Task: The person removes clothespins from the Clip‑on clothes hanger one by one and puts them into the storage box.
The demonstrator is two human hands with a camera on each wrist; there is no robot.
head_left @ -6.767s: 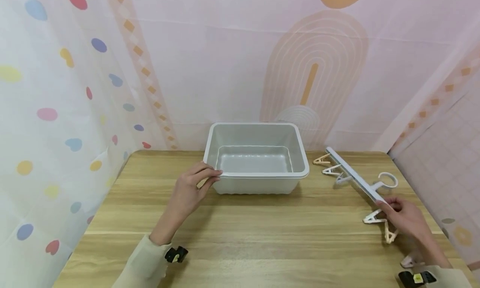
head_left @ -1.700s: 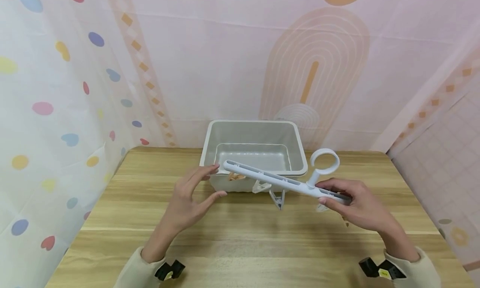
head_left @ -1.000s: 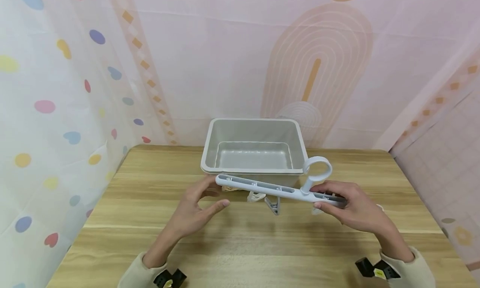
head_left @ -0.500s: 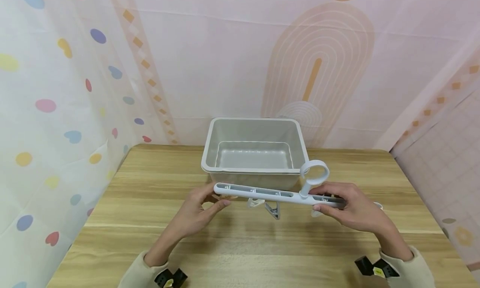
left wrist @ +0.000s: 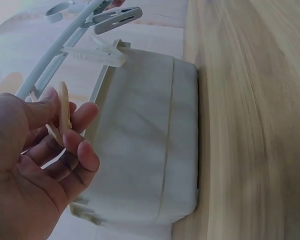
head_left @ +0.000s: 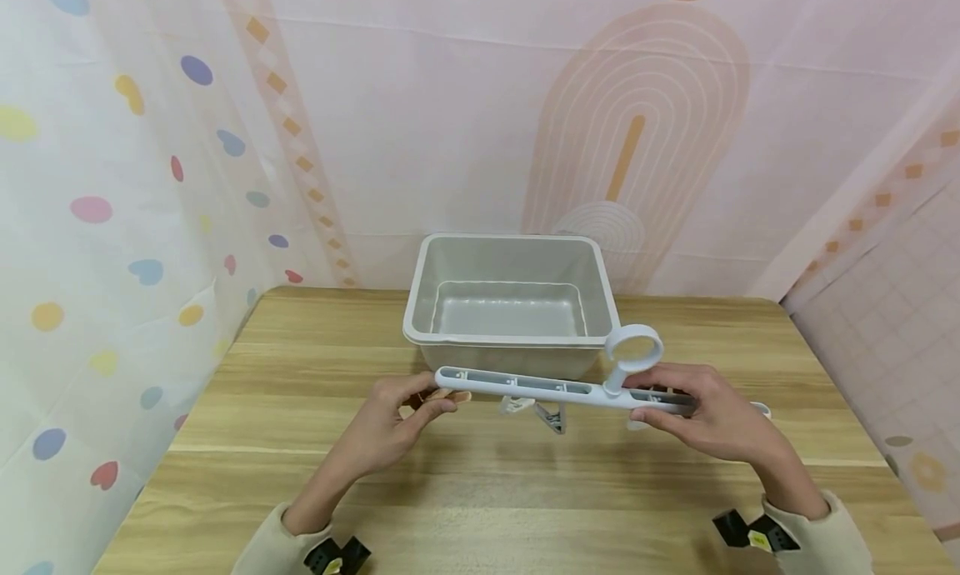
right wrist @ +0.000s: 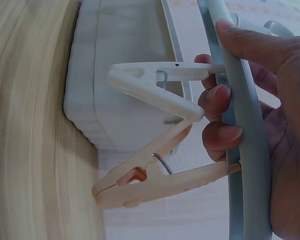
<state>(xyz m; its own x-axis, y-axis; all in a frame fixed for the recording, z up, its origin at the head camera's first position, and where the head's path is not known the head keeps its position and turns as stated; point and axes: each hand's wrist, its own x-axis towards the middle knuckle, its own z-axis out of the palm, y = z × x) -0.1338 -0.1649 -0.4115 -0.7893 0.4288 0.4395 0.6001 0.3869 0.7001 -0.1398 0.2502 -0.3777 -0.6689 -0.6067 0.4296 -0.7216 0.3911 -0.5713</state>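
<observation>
My right hand grips the right end of a pale blue clip hanger, below its round hook, holding it level above the table. My left hand pinches a peach clothespin hanging from the bar's left end, thumb on one side and fingers on the other. Between the hands dangle a white clothespin and a grey clothespin. In the right wrist view another white clothespin and a second peach clothespin hang under the right end, near my fingertips.
A grey plastic bin stands at the back middle of the wooden table, just behind the hanger, with nothing seen inside. A patterned curtain hangs behind and along the sides.
My right hand took the hanger from the table's right side and brought it before the bin. My left hand left the bin's rim, and its fingers have closed on the peach clothespin.
</observation>
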